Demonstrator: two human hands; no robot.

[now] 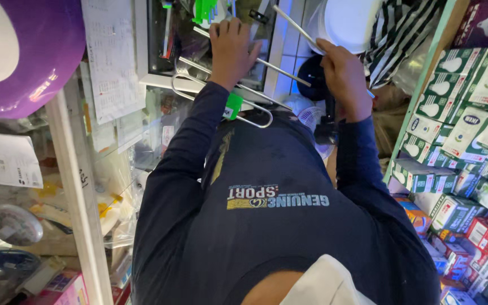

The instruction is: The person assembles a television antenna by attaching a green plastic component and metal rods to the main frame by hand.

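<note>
Our left hand (230, 51) lies flat on the metal rods (238, 90), which slant rightward toward our right hand (343, 76), closed round a thin rod (295, 25).

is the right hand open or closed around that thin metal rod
Closed: the right hand is curled in a fist around the thin metal rod.

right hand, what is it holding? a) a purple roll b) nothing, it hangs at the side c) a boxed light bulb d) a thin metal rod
d: the right hand is closed around a thin metal rod that runs up and to the left from the fist, while the boxed bulbs sit untouched on the shelf at the right.
</note>
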